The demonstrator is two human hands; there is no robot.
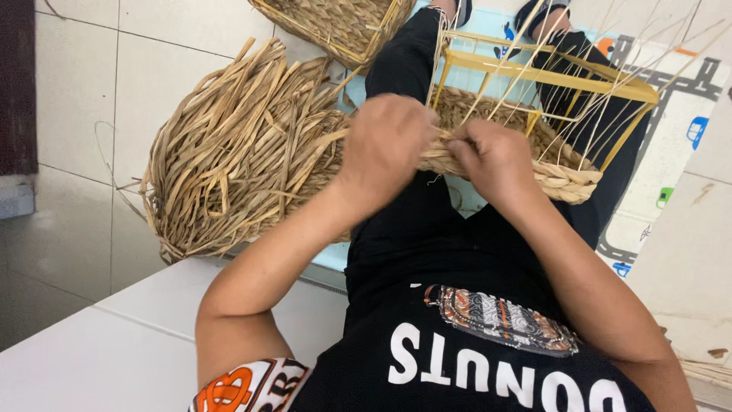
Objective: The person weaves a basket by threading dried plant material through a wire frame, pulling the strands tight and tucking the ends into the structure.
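Basket point(560, 177), tan, half woven on one yellow frame point(549, 76); left hand point(385, 145) and right hand point(496, 156) pinch its braided rim. One straw pile point(229, 152) lies left.

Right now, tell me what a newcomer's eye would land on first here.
The two hands, left hand and right hand, meet at the centre, gripping the woven rim of a half-made basket on a yellow frame. Left of them, a big bundle of dried straw fans out over the tiled floor.
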